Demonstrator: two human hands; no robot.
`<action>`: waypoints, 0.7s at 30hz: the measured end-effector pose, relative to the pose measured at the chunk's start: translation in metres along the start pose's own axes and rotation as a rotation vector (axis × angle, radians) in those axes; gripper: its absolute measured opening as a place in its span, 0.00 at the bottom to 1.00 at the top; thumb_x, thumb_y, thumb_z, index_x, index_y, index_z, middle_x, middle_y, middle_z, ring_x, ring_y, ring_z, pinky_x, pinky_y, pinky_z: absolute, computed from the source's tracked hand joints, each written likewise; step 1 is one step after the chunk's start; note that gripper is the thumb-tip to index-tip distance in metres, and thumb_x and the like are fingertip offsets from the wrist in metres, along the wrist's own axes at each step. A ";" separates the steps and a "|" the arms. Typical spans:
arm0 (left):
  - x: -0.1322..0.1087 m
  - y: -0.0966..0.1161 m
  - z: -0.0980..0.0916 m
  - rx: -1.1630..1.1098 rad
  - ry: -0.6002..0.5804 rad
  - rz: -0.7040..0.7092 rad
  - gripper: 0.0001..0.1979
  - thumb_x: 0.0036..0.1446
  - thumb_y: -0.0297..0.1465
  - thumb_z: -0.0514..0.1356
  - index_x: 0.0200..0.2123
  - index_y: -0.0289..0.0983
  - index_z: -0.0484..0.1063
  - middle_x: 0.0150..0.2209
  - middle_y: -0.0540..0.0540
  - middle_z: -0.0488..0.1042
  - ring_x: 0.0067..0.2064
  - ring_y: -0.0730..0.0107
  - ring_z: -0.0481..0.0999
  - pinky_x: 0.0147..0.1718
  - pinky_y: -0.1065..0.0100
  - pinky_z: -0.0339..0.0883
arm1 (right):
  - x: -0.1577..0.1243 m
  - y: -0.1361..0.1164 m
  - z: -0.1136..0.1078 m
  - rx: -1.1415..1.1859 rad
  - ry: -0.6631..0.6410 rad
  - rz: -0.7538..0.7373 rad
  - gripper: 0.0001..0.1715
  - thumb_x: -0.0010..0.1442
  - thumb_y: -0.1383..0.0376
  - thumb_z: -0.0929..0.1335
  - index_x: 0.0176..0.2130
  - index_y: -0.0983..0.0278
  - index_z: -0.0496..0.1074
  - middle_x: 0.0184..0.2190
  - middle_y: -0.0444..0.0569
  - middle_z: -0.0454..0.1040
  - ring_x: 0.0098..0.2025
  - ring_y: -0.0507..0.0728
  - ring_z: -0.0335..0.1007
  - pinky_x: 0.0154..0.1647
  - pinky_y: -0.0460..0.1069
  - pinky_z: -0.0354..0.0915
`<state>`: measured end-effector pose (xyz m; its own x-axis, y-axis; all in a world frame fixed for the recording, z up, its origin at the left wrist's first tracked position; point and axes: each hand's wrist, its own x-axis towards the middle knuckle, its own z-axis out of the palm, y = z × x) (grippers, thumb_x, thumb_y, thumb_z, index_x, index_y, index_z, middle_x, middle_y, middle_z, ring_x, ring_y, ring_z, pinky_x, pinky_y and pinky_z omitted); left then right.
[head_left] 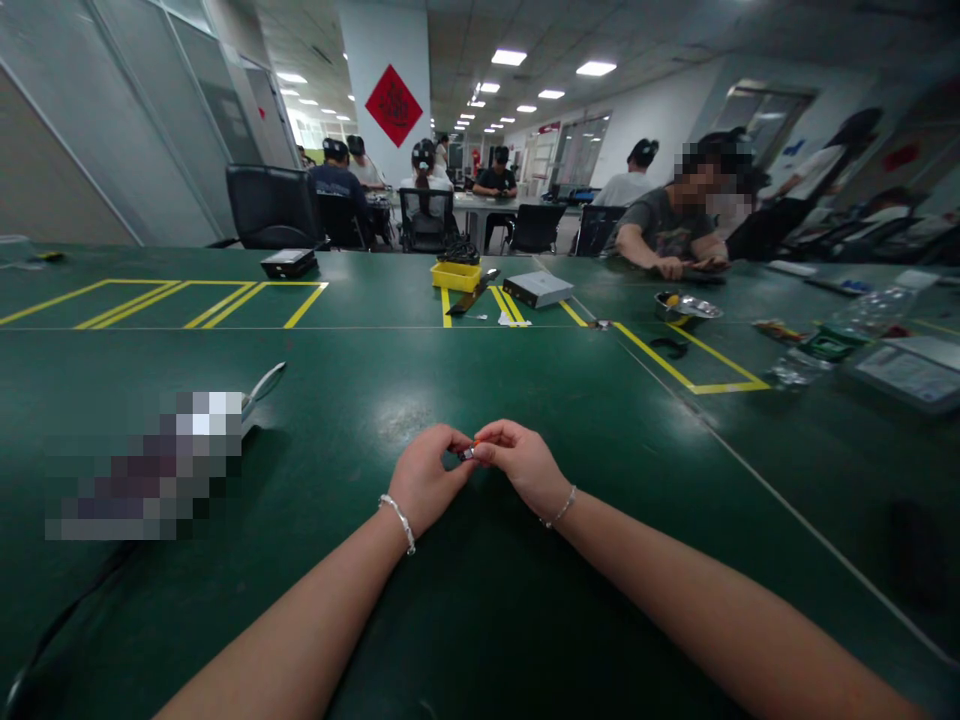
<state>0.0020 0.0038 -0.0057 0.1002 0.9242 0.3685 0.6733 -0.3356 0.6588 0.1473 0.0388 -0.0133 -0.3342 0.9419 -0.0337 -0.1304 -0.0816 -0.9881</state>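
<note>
My left hand [429, 480] and my right hand [529, 472] meet fingertip to fingertip just above the green table [360, 390]. Both are closed in a pinch on a tiny piece [469, 453] with silvery, dark and orange parts. Fingers cover much of it, so I cannot make out its kind or whether it is one part or two. Each wrist wears a silvery bracelet.
On the left lies a pixelated device [157, 465] with a cable. Farther back are a black box [289, 263], a yellow bin [456, 277], a grey box [538, 289] and a foil tray [688, 307]. Plastic packaging lies right. A person [660, 225] sits across the table.
</note>
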 end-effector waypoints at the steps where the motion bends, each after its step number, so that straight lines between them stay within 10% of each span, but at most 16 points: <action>1: 0.000 0.000 0.000 0.012 0.013 0.007 0.03 0.48 0.31 0.58 0.28 0.38 0.66 0.29 0.50 0.70 0.32 0.71 0.68 0.33 0.68 0.62 | -0.001 0.000 0.002 -0.022 0.011 -0.011 0.14 0.38 0.63 0.72 0.28 0.65 0.70 0.24 0.43 0.71 0.28 0.50 0.67 0.33 0.48 0.63; 21: -0.001 -0.006 0.000 0.120 0.108 -0.031 0.03 0.47 0.29 0.58 0.26 0.37 0.65 0.27 0.51 0.68 0.31 0.71 0.68 0.32 0.68 0.61 | -0.012 -0.002 0.008 -0.298 -0.080 -0.083 0.19 0.53 0.57 0.63 0.38 0.67 0.73 0.37 0.51 0.72 0.34 0.52 0.68 0.33 0.48 0.65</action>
<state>-0.0022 0.0051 -0.0096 0.0030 0.9068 0.4216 0.7583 -0.2769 0.5902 0.1442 0.0246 -0.0100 -0.4078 0.9118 0.0487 0.1150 0.1042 -0.9879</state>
